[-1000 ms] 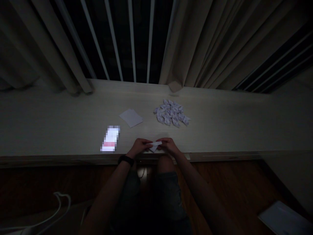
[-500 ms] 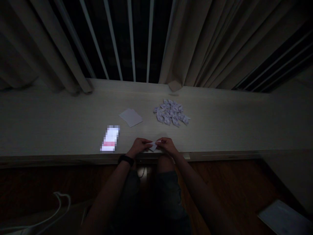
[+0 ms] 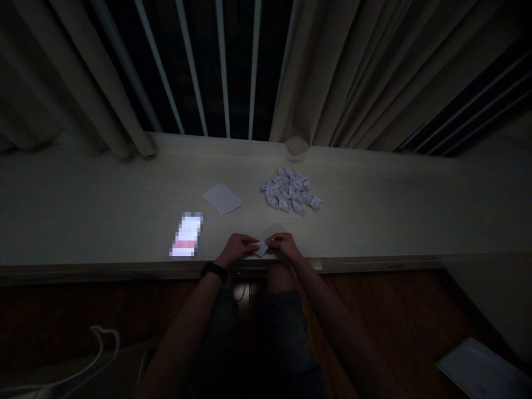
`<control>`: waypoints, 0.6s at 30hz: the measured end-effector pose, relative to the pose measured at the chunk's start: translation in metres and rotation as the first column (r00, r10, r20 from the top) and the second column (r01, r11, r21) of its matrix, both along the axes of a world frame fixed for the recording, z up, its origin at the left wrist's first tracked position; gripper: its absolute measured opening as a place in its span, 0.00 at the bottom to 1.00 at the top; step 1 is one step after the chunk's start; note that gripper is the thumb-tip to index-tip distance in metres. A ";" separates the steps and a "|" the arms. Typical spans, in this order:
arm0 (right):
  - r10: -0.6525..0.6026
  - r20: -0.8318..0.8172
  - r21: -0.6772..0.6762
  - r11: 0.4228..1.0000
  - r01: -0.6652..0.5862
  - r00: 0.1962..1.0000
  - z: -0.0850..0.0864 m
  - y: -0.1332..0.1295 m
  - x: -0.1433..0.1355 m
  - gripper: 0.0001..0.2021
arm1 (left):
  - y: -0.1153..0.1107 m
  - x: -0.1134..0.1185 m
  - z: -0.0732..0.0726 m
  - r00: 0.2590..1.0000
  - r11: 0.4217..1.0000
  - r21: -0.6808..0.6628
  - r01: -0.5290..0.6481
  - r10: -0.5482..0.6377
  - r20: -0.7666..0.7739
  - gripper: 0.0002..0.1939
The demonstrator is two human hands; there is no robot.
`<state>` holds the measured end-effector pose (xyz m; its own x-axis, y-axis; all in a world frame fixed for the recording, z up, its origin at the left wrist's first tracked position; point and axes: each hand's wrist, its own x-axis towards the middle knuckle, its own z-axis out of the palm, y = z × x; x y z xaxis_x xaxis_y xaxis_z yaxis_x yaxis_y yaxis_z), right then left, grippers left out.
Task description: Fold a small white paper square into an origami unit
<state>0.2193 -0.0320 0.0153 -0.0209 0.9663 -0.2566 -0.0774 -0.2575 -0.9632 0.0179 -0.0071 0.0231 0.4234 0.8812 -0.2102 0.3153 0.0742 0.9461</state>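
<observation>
A small folded piece of white paper (image 3: pixel 261 249) is held between my two hands at the front edge of the pale table (image 3: pixel 374 221). My left hand (image 3: pixel 238 247) pinches its left side, thumb toward me. On the other side, my right hand (image 3: pixel 284 245) pinches the paper's right part; its fingertips partly cover it. Beyond my hands lies a pile of several folded paper pieces (image 3: pixel 293 191), with pointed corners. To the left of that pile are a few flat square paper sheets (image 3: pixel 222 199), overlapping one another.
A lit phone (image 3: pixel 187 235), its screen blurred out, lies left of my hands. Curtains (image 3: pixel 341 72) and a barred window stand behind the table. My knees are under its front edge. A white cable (image 3: pixel 102 349) hangs at lower left; a pale flat object (image 3: pixel 482 366) lies at lower right.
My right fingers have shifted slightly on the folded paper, and a little more of its surface shows. The pile, the sheets and the phone stay in place.
</observation>
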 end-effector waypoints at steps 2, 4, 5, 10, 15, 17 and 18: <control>-0.021 -0.004 -0.014 1.000 0.021 1.000 0.002 0.000 -0.001 0.12 | 0.001 -0.001 -0.001 1.000 1.000 0.013 0.002 -0.002 -0.003 0.19; -0.053 -0.027 -0.025 0.998 0.052 0.998 0.003 0.000 -0.003 0.11 | 0.002 -0.001 -0.002 1.000 1.000 0.029 0.003 -0.003 -0.002 0.19; -0.068 -0.040 -0.029 0.997 0.067 0.997 0.003 0.000 -0.003 0.11 | 0.002 0.000 -0.002 1.000 0.999 0.039 0.006 -0.006 -0.006 0.19; -0.016 0.005 0.011 1.000 0.016 1.000 -0.001 0.001 -0.002 0.10 | 0.002 0.006 0.000 0.996 0.991 0.118 0.065 -0.056 -0.076 0.19; 0.099 0.118 0.085 0.990 -0.109 0.988 -0.006 0.003 0.001 0.09 | 0.001 0.010 -0.001 0.988 0.985 0.135 0.103 -0.086 -0.124 0.18; 0.114 0.122 0.092 0.988 -0.126 0.986 -0.006 0.004 0.000 0.09 | 0.001 0.010 -0.002 0.989 0.988 0.126 0.092 -0.076 -0.124 0.17; 0.120 0.124 0.092 0.987 -0.132 0.985 -0.006 0.004 0.000 0.09 | 0.001 0.010 -0.003 0.990 0.989 0.123 0.081 -0.065 -0.128 0.17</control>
